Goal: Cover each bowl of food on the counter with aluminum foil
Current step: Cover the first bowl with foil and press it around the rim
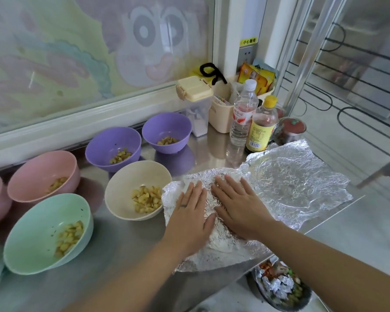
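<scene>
Your left hand (189, 212) and right hand (236, 206): both flat, fingers straight, palms pressing crumpled foil (291, 181), gripping nothing. Foil lies on counter (122, 255), lower centre-right of frame, just beside cream bowl (126, 181). Step looks like smoothing sheet; no bowl covered yet. Mint bowl (38, 221), pink bowl (38, 167), left purple bowl (113, 143) and right purple bowl (167, 124) sit open, left to upper centre. Next: pinch foil edges, lift, drape over cream bowl, crimp round rim.

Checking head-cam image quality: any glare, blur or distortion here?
Head view: bright specular glare on the foil; the steel counter mirrors the purple bowls; wide-angle distortion bows the window sill; light is soft and even, shadows faint.
</scene>
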`<state>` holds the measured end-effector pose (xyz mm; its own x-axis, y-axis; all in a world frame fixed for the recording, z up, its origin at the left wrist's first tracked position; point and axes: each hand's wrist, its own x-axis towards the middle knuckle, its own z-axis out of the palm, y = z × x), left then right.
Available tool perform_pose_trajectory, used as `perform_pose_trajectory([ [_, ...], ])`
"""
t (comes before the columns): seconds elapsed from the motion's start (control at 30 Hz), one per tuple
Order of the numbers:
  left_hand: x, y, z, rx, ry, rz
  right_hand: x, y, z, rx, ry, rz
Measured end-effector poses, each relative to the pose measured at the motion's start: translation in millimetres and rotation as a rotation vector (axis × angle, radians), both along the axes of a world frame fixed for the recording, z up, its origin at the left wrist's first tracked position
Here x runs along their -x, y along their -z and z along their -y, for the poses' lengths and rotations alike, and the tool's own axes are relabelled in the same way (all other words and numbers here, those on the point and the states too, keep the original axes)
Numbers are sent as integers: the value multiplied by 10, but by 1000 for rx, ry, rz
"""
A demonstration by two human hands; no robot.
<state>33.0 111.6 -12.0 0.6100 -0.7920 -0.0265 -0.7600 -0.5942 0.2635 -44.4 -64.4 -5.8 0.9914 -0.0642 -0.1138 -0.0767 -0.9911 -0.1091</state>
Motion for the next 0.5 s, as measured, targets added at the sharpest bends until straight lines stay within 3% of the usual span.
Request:
perform_pose_trajectory([
  [0.33,-58,-56,23,254,-75,-334,-125,-59,20,-117,182,-2],
  [0.5,-64,8,36,368,-141,-349,-154,-54,-41,-73,204,4],
])
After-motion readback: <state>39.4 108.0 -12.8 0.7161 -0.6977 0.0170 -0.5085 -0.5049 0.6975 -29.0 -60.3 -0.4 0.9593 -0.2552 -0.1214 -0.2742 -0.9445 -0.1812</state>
